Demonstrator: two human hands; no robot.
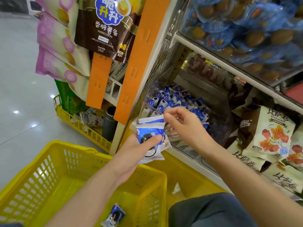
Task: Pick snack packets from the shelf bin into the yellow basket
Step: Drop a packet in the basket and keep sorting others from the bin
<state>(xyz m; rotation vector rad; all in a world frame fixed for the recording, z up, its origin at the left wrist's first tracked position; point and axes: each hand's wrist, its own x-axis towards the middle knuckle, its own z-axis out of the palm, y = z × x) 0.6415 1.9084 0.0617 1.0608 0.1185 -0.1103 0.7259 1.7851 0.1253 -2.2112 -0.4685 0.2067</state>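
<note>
Left hand (139, 145) grips a stack of packets (151, 136) before the bin (172, 102), long axes running upper-left to lower-right. Right hand (183, 125) pinches the stack's top edge. One packet (114, 216) lies tilted in basket (49, 161).

both forearms bare, no sleeves showing; dark grey-blue trousers (213, 210) cover the knee.
</note>
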